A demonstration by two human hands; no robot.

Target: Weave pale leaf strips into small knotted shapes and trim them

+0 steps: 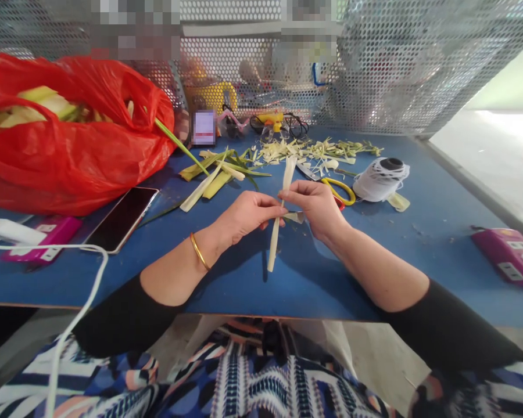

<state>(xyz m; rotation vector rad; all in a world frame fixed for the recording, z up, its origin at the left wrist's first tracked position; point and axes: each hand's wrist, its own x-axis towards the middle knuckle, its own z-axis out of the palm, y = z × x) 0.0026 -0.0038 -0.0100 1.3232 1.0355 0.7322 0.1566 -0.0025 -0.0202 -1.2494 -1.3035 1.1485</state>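
Observation:
Between my two hands is a pale strip of corn husk (273,249), held upright above the blue table. My left hand (257,210), with a gold bangle at its wrist, pinches the strip near its middle. Just above, my right hand (316,204) is closed on the same strip with thumb and fingertips. The strip's wider end points away from me, its narrow end toward me. A short pale piece sticks out sideways under my right fingers. Beyond my right hand lie yellow-handled scissors (344,190), partly hidden, and a spool of white thread (380,180).
A red plastic bag (113,157) of husks fills the left. Near it lie a phone (122,219), a magenta power strip (47,239) and a white cable (96,278). Husk scraps (296,152) are heaped at the back before a perforated metal screen (253,75). Another magenta block (509,255) is far right.

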